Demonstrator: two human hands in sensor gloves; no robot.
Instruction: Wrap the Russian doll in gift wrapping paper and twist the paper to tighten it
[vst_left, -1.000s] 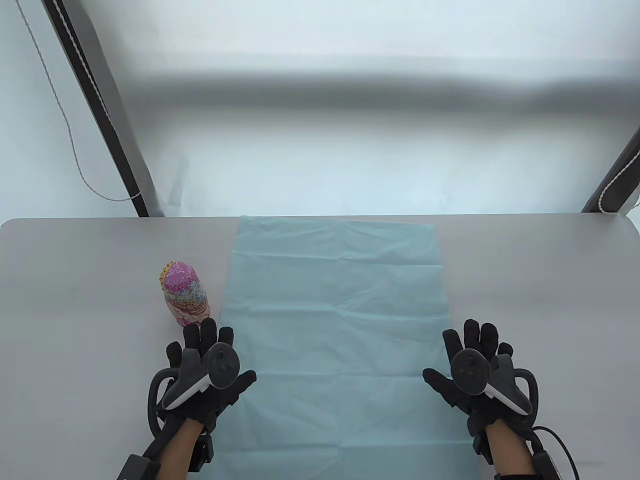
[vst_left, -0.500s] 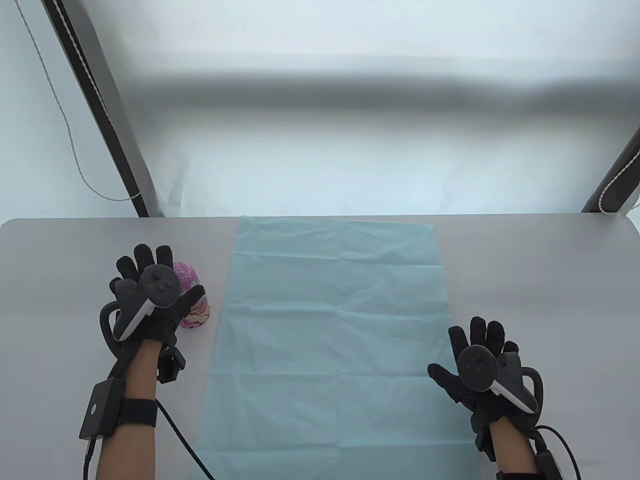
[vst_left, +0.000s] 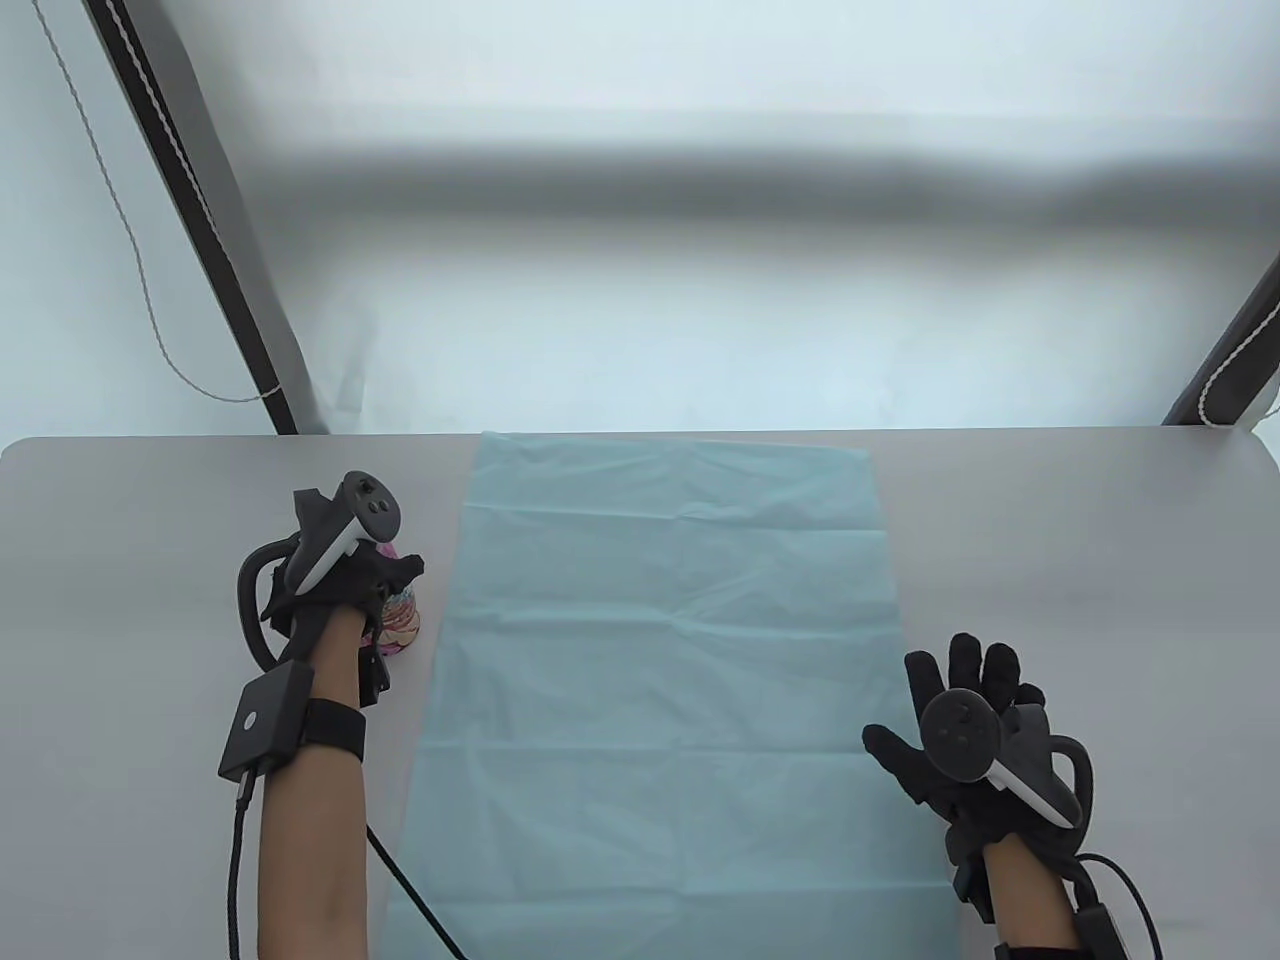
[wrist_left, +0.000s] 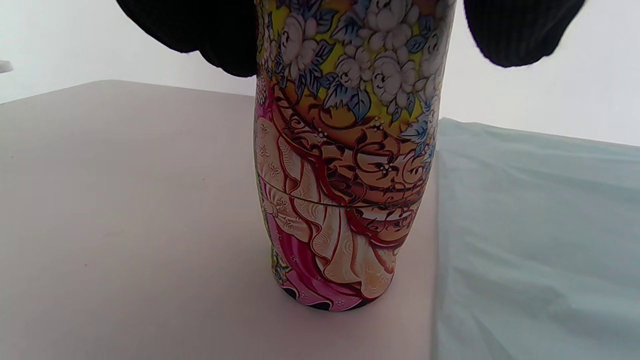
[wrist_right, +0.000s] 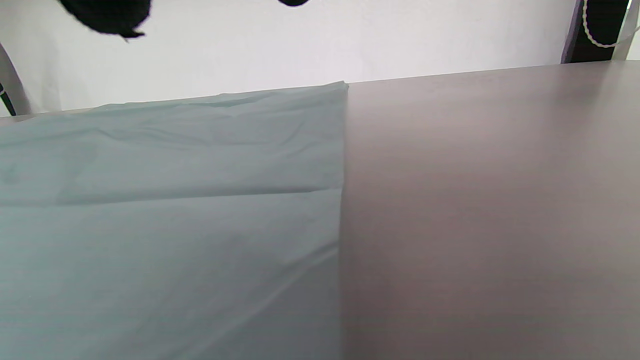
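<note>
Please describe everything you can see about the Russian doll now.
The Russian doll stands upright on the grey table, just left of the blue paper, not on it. It looks glossy, painted with white flowers, pink, yellow and cream swirls. A thin seam circles its lower body. The left hand grips its top from above.

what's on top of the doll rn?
The left hand covers the doll from above, fingers down both sides. The doll's head is hidden under the glove.
</note>
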